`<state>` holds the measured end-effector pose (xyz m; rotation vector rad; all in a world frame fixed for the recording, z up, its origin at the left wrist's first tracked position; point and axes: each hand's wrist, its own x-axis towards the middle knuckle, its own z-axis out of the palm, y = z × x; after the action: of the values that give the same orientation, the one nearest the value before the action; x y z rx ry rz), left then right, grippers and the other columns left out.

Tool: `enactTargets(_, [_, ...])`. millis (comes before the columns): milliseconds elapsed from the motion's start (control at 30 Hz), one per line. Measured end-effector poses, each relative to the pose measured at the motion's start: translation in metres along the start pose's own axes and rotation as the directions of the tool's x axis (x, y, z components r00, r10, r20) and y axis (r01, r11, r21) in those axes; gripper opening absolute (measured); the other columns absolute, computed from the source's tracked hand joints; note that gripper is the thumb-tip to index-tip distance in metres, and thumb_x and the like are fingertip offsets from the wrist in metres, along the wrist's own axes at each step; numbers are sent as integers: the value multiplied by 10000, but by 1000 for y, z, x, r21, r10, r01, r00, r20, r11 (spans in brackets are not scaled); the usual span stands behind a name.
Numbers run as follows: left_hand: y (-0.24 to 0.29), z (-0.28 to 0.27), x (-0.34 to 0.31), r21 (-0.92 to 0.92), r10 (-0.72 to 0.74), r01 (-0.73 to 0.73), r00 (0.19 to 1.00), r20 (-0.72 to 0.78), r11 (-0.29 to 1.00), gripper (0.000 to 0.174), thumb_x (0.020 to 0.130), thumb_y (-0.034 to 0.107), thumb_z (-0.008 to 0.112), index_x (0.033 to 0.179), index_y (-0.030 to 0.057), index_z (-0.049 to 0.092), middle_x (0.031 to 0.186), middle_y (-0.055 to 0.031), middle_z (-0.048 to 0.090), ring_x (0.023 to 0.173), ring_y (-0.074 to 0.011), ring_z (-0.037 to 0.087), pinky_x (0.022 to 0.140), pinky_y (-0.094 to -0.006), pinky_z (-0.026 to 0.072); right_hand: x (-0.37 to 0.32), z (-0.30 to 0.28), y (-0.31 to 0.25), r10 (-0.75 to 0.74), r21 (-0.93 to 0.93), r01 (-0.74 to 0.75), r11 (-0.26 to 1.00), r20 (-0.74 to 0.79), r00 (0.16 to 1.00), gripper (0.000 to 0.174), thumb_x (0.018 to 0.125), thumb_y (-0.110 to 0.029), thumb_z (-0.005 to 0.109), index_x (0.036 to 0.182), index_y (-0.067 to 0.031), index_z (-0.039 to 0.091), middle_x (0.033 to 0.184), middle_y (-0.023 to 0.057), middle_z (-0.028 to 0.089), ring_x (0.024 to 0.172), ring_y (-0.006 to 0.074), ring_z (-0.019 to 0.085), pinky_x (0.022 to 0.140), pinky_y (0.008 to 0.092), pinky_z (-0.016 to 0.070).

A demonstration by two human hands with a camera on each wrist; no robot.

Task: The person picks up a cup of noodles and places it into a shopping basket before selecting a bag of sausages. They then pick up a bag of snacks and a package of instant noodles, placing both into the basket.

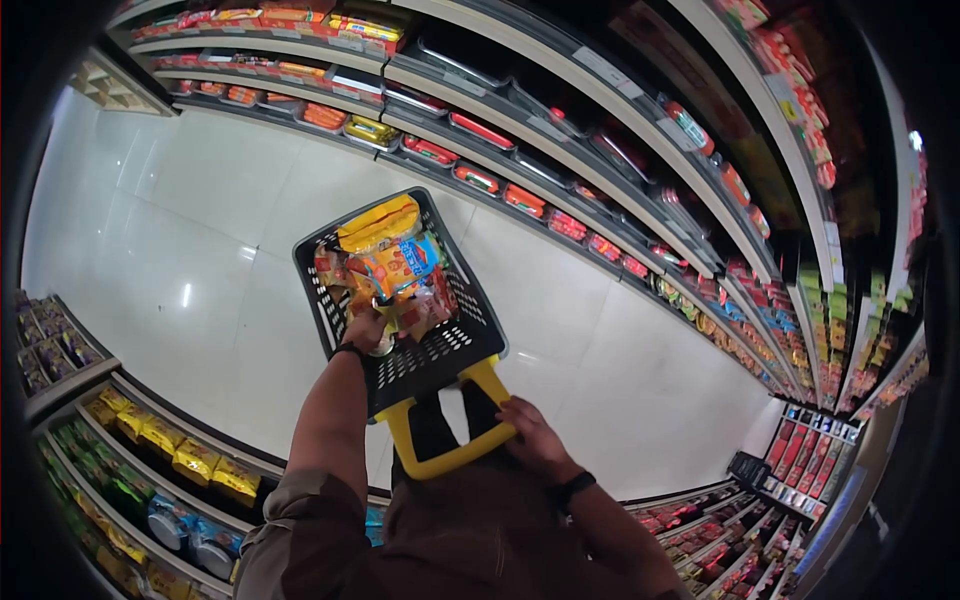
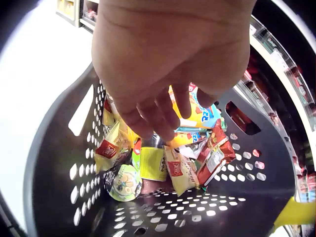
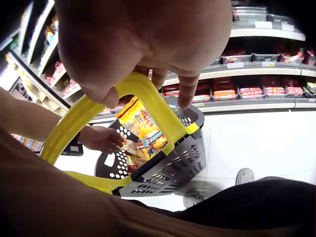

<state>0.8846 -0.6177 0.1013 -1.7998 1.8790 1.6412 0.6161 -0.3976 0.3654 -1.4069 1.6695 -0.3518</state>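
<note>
Head view: both hands at the shopping basket

We see our left hand (image 1: 365,328) reaching into the black basket (image 1: 440,358), fingers loose and nearly straight, holding nothing, just above the snack packets (image 1: 395,265). Our right hand (image 1: 530,435) curls round the yellow handle (image 1: 445,462). Stocked shelves (image 1: 560,130) flank the aisle.

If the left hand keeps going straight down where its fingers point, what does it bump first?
Probably the yellow-green packet right under the fingertips, inside the black basket, though depth is hard to judge.
</note>
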Motion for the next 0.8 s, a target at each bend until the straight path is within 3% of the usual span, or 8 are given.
enactTargets(33, [12, -4, 3, -68, -52, 49, 998, -39, 997, 427, 867, 325, 513, 1104, -17, 609, 1074, -268, 638, 1059, -401, 596, 920, -450, 455, 4, -1, -2, -26, 2, 26, 1000, -15, 1000, 435, 726, 29, 649, 1140, -86, 580, 1291, 140, 517, 1287, 336, 430, 1041, 400, 415])
enactTargets(67, [24, -7, 5, -178, -214, 214, 977, 19, 960, 398, 869, 296, 514, 1103, -11, 613, 1049, -233, 654, 1030, -362, 615, 869, -414, 467, 6, -1, -2, -47, 8, 47, 999, -25, 999, 421, 722, 28, 653, 1121, -86, 586, 1278, 138, 525, 1280, 335, 437, 1037, 404, 419])
enactTargets(167, [9, 8, 31, -167, -184, 160, 973, -137, 973, 401, 876, 300, 521, 1085, -27, 620, 1045, -238, 653, 1012, -342, 626, 872, -394, 470, 10, 7, 6, -54, -2, 54, 999, -78, 995, 401, 709, 21, 668, 1089, -86, 595, 1249, 126, 544, 1267, 333, 451, 1031, 412, 422])
enactTargets(300, [-1, 24, 62, -198, -100, 72, 986, -136, 978, 423, 876, 315, 539, 1094, -39, 615, 1063, -242, 649, 1021, -344, 625, 878, -397, 470, 17, -1, -5, 45, -29, -45, 999, -4, 999, 384, 687, 14, 684, 1047, -87, 599, 1222, 116, 559, 1257, 333, 459, 1020, 419, 427])
enactTargets(433, [-14, 34, 83, -189, -40, 33, 999, -35, 981, 425, 892, 322, 527, 1112, -33, 604, 1062, -228, 656, 1039, -338, 620, 882, -401, 469, 21, -7, -9, 48, -25, -48, 999, 7, 999, 357, 658, 18, 685, 992, -78, 600, 1232, 107, 549, 1241, 332, 469, 1011, 416, 433])
enactTargets(667, [-4, 26, 83, -171, -75, 76, 997, 11, 982, 409, 902, 322, 484, 1118, 0, 615, 1041, -215, 662, 1040, -349, 616, 887, -399, 464, 22, -7, -2, 49, -39, -48, 998, 44, 998, 304, 662, 4, 677, 947, -75, 606, 1221, 92, 549, 1233, 323, 471, 1014, 413, 432])
enactTargets(733, [-13, 30, 82, -116, 50, -50, 999, -7, 992, 389, 899, 299, 483, 1100, -3, 624, 1030, -224, 660, 1032, -349, 617, 878, -399, 464, 23, -6, 0, 34, -41, -32, 999, 47, 998, 302, 662, -3, 682, 944, -76, 605, 1220, 92, 549, 1229, 322, 474, 1009, 413, 435])
enactTargets(800, [-23, 36, 80, -162, 43, -46, 999, -21, 986, 392, 893, 294, 482, 1112, 0, 622, 1043, -228, 657, 1028, -355, 617, 871, -402, 467, 22, -7, 1, 20, -44, -18, 999, 50, 999, 299, 663, -10, 687, 942, -78, 605, 1219, 91, 549, 1225, 322, 477, 1005, 412, 439])
